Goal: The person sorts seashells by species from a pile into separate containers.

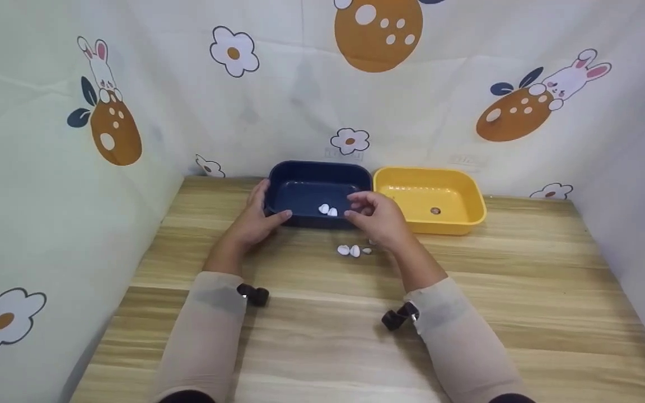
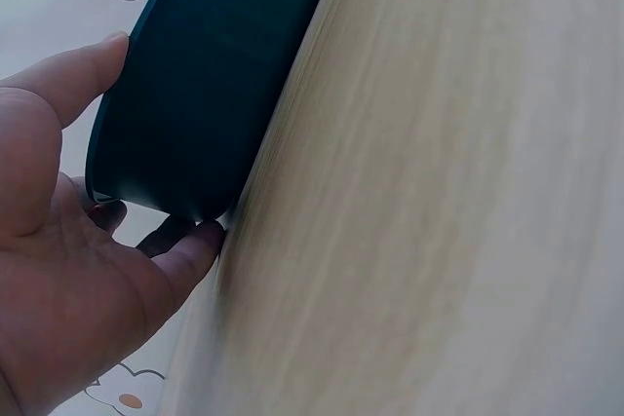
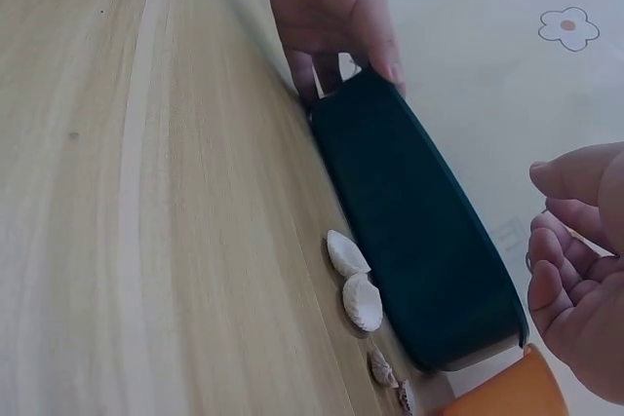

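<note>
Near the far edge of the desk (image 1: 311, 330), left grip (image 1: 251, 223) clamped the blue tub (image 1: 300, 195) holding white shells (image 1: 323, 209), right grip (image 1: 377, 217) hung apart at its right end, low wrist sweep risked scattering loose shells (image 1: 355, 251).

A person's left hand (image 1: 255, 221) grips the left end of a navy tray (image 1: 294, 197) near the back edge of a wood-grain bench (image 1: 322, 336), thumb over the front rim; the right hand (image 1: 378, 218), fingers bent, is at the tray's right front corner; two white shells (image 1: 332, 212) lie inside by its front edge; a yellow tray (image 1: 454, 196) stands just right, holding a small brown object (image 1: 435, 211); more shells (image 1: 355, 251) rest in front.
</note>
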Available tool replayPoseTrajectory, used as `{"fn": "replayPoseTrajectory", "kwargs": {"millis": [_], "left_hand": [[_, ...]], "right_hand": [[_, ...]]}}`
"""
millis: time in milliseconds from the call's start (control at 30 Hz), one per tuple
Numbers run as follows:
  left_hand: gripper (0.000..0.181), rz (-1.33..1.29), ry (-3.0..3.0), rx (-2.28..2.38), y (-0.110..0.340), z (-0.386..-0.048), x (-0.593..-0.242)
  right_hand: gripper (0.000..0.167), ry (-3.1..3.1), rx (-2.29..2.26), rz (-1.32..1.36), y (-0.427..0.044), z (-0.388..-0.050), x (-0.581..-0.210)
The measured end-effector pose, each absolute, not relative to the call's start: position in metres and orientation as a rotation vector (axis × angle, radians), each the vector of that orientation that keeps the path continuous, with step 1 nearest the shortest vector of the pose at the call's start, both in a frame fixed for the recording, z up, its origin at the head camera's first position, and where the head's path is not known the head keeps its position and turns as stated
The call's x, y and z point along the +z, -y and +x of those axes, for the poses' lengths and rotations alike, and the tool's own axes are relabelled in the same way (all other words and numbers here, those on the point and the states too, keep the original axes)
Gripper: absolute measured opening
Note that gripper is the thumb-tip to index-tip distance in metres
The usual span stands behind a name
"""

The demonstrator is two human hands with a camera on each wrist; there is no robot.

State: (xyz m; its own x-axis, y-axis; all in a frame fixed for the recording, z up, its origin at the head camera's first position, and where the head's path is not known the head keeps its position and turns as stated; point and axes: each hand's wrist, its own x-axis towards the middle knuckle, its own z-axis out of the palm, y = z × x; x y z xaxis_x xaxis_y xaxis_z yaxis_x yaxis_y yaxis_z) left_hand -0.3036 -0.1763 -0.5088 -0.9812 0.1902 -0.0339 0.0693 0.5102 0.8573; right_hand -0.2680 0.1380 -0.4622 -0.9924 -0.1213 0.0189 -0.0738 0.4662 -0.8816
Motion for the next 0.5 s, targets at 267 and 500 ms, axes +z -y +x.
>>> {"fn": "replayPoseTrajectory", "kwargs": {"millis": [267, 500], "left_hand": [[0.107, 0.22, -2.608, 1.485, 0.177, -0.303, -0.508], [0.105, 0.219, -2.606, 1.475, 0.177, -0.304, -0.508]], "right_hand": [[0.033, -2.676, -1.568, -0.21, -0.153, -0.261, -0.466], [0.034, -2.659, -1.529, -0.193, -0.169, -0.253, -0.471]]}}
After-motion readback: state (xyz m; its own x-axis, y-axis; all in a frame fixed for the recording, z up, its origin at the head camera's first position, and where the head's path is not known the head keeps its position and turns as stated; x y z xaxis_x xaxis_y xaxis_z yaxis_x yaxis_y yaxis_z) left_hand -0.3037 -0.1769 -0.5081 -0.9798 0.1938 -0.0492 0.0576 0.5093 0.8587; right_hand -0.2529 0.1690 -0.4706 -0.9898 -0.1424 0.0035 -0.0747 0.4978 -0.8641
